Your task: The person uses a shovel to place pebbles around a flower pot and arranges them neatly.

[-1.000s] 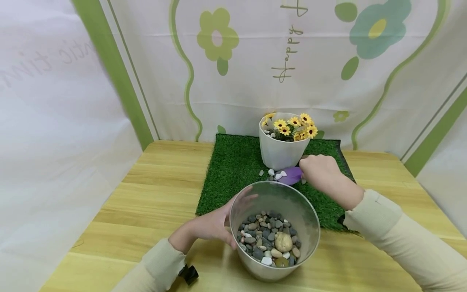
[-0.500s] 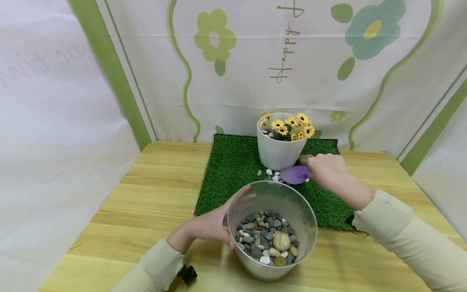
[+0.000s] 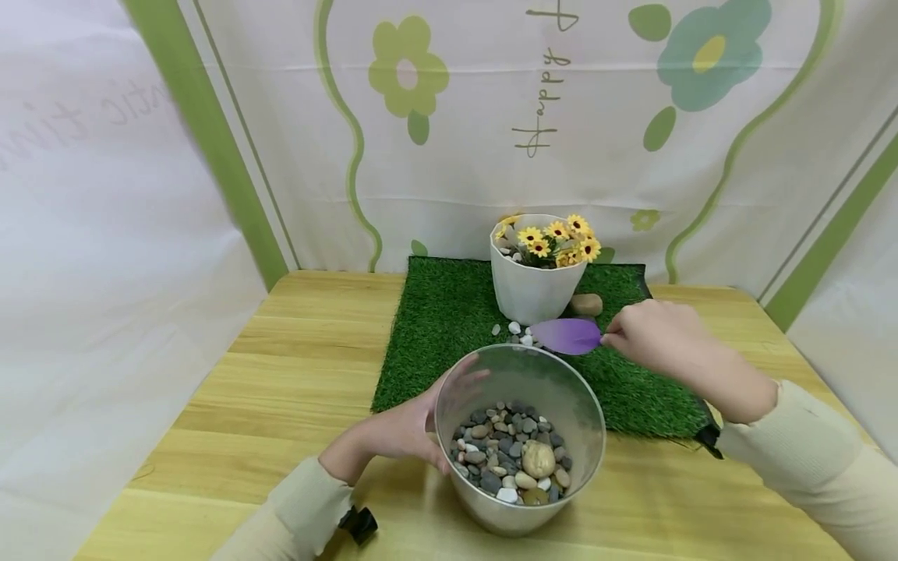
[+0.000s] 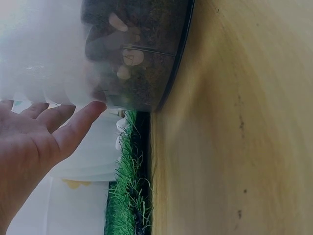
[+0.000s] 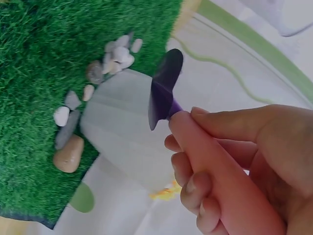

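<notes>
A purple-bladed trowel (image 3: 571,336) is gripped by its pinkish handle in my right hand (image 3: 666,343); the right wrist view shows fingers and thumb wrapped round it. The blade is near the white flowerpot (image 3: 536,294) and above the loose pebbles (image 3: 515,330) on the mat. No stones show on it in either view. My left hand (image 3: 405,431) rests against the side of a clear bucket (image 3: 510,520), thumb nearer me and fingers beyond, fairly straight in the left wrist view. Inside lie grey, tan and white pebbles (image 3: 512,444) and one larger yellowish stone (image 3: 539,460).
Yellow flowers (image 3: 577,226) stand among stones in the pot. Beneath it lies an artificial grass mat (image 3: 435,327), on which a brown stone (image 3: 586,305) sits beside the pot. The wooden table (image 3: 245,405) meets a printed cloth (image 3: 477,156) behind.
My right hand has drawn the trowel rightward, away from the pebbles. White pebbles seen at its blade earlier now lie on the mat, and the brown stone shows fully. My left hand stays at the bucket.
</notes>
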`<state>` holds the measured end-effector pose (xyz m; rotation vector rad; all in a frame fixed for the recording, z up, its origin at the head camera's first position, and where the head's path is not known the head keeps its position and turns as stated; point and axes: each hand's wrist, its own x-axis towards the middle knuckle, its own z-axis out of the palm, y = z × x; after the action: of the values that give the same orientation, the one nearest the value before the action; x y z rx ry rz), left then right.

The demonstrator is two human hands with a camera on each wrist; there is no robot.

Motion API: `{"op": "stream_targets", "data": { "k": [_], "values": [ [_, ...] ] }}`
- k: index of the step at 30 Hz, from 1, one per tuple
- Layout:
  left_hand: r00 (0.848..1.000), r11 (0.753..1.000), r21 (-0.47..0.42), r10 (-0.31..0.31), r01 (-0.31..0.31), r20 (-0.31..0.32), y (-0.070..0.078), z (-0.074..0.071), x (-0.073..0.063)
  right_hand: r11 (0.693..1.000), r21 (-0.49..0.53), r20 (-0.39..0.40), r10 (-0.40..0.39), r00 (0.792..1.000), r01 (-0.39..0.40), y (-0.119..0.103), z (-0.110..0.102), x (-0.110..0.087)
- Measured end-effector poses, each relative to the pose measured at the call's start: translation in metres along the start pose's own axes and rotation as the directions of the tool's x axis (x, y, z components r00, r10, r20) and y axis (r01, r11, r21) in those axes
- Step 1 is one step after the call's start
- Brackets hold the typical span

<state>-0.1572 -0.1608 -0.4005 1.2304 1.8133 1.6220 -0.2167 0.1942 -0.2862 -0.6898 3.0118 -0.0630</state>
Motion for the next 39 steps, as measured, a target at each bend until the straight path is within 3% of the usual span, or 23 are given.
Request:
{"op": "stream_targets", "data": {
  "k": [7,13,19,25,27,31,33,36,39],
  "values": [
    [1.000,1.000,-0.008,-0.006,0.006,-0.010,0.000,0.000,-0.001,1.000,0.015,-0.084,-0.011,0.996,0.012,-0.010,-0.018,-0.020],
    [1.000,1.000,0.003,-0.005,0.005,-0.011,0.001,0.000,-0.001,0.998,-0.043,-0.188,-0.054,0.981,0.046,-0.025,-0.036,-0.041],
    [1.000,1.000,-0.018,-0.006,0.006,-0.010,0.001,0.000,-0.002,0.987,-0.116,-0.322,-0.148,0.935,0.116,-0.044,-0.045,-0.062],
    [1.000,0.999,-0.054,0.004,-0.004,0.000,0.001,0.000,0.000,0.963,-0.163,-0.413,-0.264,0.872,0.214,-0.056,-0.043,-0.075],
    [1.000,0.997,-0.072,0.021,-0.020,0.008,0.000,0.000,0.002,0.959,-0.168,-0.405,-0.280,0.870,0.230,-0.059,-0.040,-0.078],
    [0.998,0.993,-0.108,0.057,-0.054,0.026,-0.002,0.001,0.004,0.958,-0.174,-0.333,-0.275,0.902,0.228,-0.067,-0.033,-0.084],
    [0.998,0.991,-0.121,0.062,-0.058,0.029,-0.003,0.001,0.003,0.951,-0.199,-0.320,-0.292,0.901,0.237,-0.071,-0.030,-0.085],
    [0.997,0.990,-0.126,0.068,-0.063,0.033,-0.003,0.000,0.003,0.927,-0.266,-0.344,-0.348,0.872,0.265,-0.078,-0.023,-0.087],
    [0.998,0.991,-0.124,0.056,-0.051,0.032,-0.002,0.000,0.003,0.886,-0.353,-0.374,-0.429,0.822,0.301,-0.085,-0.018,-0.086]
  ]
}}
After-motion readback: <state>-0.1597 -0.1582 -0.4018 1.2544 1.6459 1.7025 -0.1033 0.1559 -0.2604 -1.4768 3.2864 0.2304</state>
